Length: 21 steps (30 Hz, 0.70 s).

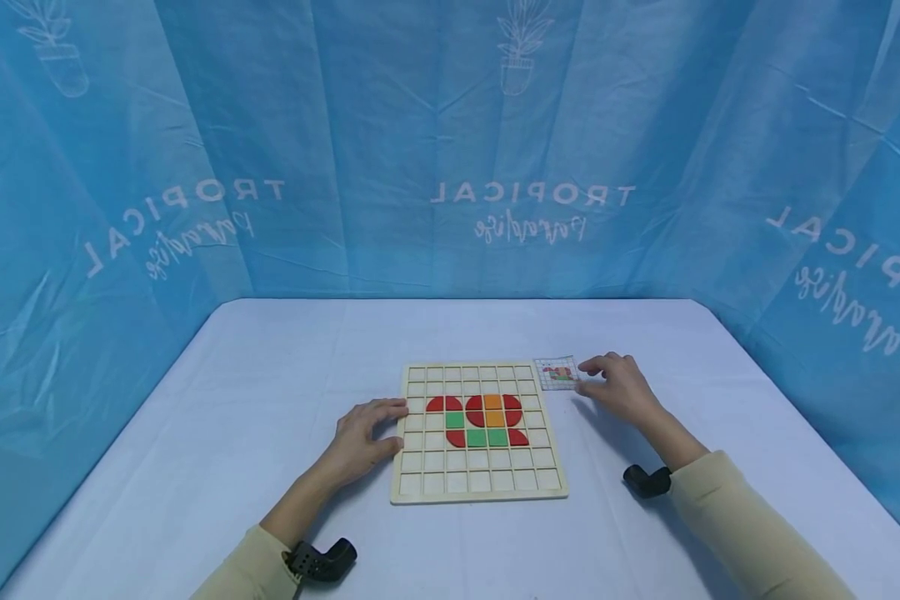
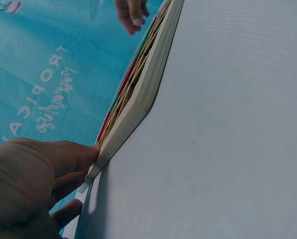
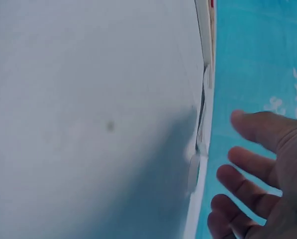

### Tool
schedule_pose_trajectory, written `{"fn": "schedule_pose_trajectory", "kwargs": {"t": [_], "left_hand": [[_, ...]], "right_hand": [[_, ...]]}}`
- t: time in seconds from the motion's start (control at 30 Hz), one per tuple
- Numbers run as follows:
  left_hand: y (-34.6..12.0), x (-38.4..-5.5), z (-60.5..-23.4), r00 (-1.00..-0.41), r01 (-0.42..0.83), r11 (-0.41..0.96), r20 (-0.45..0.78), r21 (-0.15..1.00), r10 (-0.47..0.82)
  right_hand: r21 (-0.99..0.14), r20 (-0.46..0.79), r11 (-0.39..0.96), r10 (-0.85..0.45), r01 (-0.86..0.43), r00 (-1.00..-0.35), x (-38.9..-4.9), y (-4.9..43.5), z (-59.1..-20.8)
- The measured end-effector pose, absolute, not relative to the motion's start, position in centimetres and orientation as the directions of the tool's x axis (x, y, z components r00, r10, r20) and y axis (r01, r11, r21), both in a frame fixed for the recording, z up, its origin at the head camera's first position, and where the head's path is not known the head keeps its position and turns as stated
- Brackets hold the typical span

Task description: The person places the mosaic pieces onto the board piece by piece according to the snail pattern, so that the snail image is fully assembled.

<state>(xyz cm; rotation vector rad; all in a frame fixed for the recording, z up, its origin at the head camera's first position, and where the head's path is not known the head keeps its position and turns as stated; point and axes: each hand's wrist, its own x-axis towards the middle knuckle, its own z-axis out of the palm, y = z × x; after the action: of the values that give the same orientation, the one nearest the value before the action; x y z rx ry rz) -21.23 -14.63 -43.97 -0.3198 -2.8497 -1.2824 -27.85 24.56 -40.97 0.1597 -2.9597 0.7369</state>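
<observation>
A pale wooden grid board lies flat on the table. Red curved pieces, green squares and orange squares fill several of its cells. My left hand rests at the board's left edge, fingertips and thumb touching the frame at separate spots. In the left wrist view, the thumb meets the board's side. A small printed card with a coloured pattern on a grid lies by the board's upper right corner. Just right of it hovers my right hand, fingers spread and nothing between them.
White cloth covers the table. Blue curtains with mirrored lettering hang behind it and at both sides. Black wrist devices sit on the left wrist and the right wrist.
</observation>
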Motion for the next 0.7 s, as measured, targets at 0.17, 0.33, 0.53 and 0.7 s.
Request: {"fn": "schedule_pose_trajectory", "kwargs": {"t": [0.17, 0.33, 0.53, 0.7], "left_hand": [[-14.6, -21.2, -43.9, -0.980, 0.179, 0.651, 0.079, 0.738, 0.181], [-14.7, -21.1, -43.9, -0.977, 0.192, 0.642, 0.085, 0.743, 0.193], [-14.7, -21.1, -44.0, -0.978, 0.190, 0.642, 0.086, 0.743, 0.190], [-14.7, -21.2, -44.0, -0.980, 0.180, 0.643, 0.081, 0.745, 0.182]], "right_hand": [[-0.454, 0.065, 0.889, -0.040, -0.065, -0.997, -27.9, 25.8, -41.6], [-0.443, 0.025, 0.896, -0.018, -0.027, -1.000, -27.9, 26.3, -42.0], [-0.434, 0.022, 0.901, -0.007, -0.016, -1.000, -27.8, 26.7, -42.4], [-0.423, 0.038, 0.906, -0.008, -0.024, -0.999, -27.7, 26.8, -42.5]]}}
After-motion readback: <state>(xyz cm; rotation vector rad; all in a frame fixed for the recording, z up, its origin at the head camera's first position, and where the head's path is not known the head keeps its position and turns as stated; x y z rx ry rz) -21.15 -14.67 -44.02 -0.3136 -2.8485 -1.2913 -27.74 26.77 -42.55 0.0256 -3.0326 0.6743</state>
